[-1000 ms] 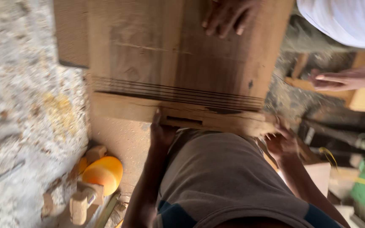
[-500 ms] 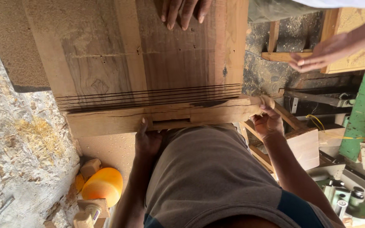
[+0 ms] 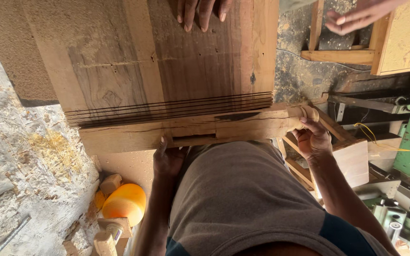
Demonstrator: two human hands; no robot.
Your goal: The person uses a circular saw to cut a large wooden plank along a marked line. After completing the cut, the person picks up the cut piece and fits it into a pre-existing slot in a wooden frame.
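You held the long pale wooden rail against your belly, level with your waist, so that it ran crosswise along the near end of the wide panel of brown planks. Your left hand sat under the rail just below the rectangular mortise slot; its grip was closed on the lower edge with the thumb up on the face, seemingly to bear the weight and press the rail in toward the panel. Your right hand wrapped the rail's rounded end, fingers curled tight around it, which gave you a lever to steer that end.

The dark parallel grooves of the panel lay just beside the rail, so the two pieces met edge to edge. At the far end another person's hand pressed flat on the planks with spread fingers, likely steadying the panel against your push; that person's other hand hovered free near a light wooden frame. An orange rounded object lay on the floor by your left leg, well apart from the work.
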